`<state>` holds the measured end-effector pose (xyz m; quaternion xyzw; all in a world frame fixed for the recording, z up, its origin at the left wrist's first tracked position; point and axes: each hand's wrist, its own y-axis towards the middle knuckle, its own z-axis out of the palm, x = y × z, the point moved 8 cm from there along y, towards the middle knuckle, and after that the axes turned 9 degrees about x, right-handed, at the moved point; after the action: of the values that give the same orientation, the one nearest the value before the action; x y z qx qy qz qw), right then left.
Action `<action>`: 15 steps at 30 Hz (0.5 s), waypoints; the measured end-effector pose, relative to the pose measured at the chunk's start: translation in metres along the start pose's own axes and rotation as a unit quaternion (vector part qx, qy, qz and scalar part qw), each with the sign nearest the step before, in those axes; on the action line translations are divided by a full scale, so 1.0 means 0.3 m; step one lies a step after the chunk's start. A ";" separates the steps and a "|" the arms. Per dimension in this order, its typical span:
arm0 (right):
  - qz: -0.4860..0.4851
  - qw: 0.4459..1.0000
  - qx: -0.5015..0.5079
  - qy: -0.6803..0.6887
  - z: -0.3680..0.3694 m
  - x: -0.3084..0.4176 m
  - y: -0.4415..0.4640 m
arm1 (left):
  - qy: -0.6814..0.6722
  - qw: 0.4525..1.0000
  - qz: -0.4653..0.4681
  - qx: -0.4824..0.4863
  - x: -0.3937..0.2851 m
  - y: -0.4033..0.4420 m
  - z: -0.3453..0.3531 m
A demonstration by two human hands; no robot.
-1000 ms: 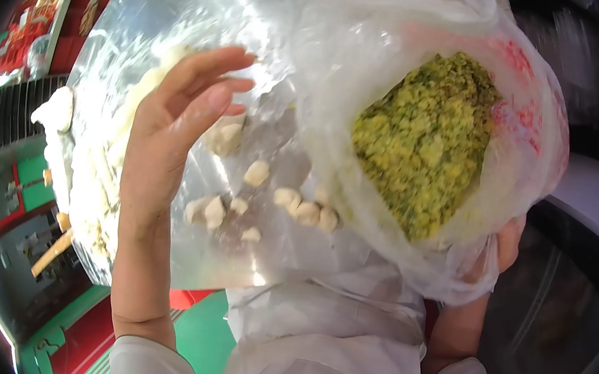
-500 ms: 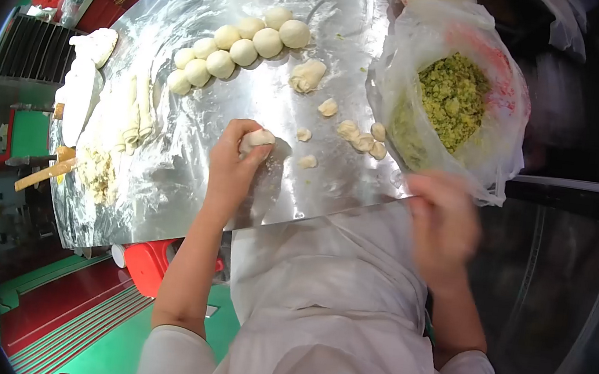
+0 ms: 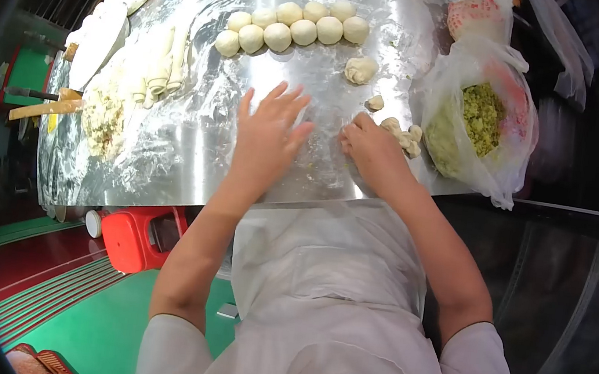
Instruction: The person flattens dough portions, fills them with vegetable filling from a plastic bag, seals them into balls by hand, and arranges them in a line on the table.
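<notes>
My left hand (image 3: pixel 268 139) is held palm down at the table's front with its fingers spread, and no grip shows. Whether dough lies beneath the palm is hidden. To its right, my right hand (image 3: pixel 381 152) rests its curled fingertips at the steel surface, covering whatever is in them. Just beyond those fingers sits a small dough bit (image 3: pixel 375 103), with a cluster of dough scraps (image 3: pixel 403 134) to the right. Farther back lies a wrinkled dough lump (image 3: pixel 361 70). Smooth round dough balls (image 3: pixel 277 37) stand in two touching rows behind my hands.
A plastic bag of chopped green filling (image 3: pixel 481 119) stands at the table's right edge, another bag (image 3: pixel 479 15) behind it. Rolled dough strips (image 3: pixel 159 71), crumbly dough (image 3: pixel 102 120) and a wooden handle (image 3: pixel 46 109) lie left on the floured steel table (image 3: pixel 192 153). A red stool (image 3: pixel 132 238) stands below.
My left hand has opened from the dough piece it gripped, which is out of sight. My right hand came from beside the filling bag onto the table. The view shifted.
</notes>
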<state>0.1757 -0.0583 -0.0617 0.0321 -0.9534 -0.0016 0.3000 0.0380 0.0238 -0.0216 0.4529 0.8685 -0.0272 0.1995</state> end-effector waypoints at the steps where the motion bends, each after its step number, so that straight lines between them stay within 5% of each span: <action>1: 0.000 1.000 0.004 -0.003 0.016 0.014 -0.026 | 0.068 0.997 0.018 0.014 -0.007 0.006 0.058; 7: -0.001 1.000 -0.013 0.001 0.072 0.065 -0.108 | 0.084 0.993 -0.011 0.078 0.050 -0.084 0.174; 10: -0.083 0.993 -0.059 0.057 0.095 0.157 -0.017 | 0.120 0.991 0.037 0.053 0.093 -0.073 0.136; 11: -0.098 0.992 -0.064 0.048 0.115 0.175 -0.002 | -0.114 0.991 -0.030 0.071 0.128 -0.067 0.081; 12: -0.110 0.991 -0.069 0.039 0.127 0.188 0.005 | -0.341 0.931 -0.096 0.085 0.165 -0.076 0.073; 13: -0.112 0.991 -0.068 0.041 0.126 0.188 0.006 | -0.192 0.975 -0.063 0.094 0.155 -0.079 0.058; 15: -0.064 0.996 -0.048 0.032 0.117 0.164 0.004 | -0.125 0.980 -0.102 0.114 0.147 -0.134 0.052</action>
<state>0.1153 -0.0608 -0.0623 0.0789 -0.9379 -0.0658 0.3313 -0.0117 0.0308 -0.0576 0.3748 0.8696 -0.2027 0.2494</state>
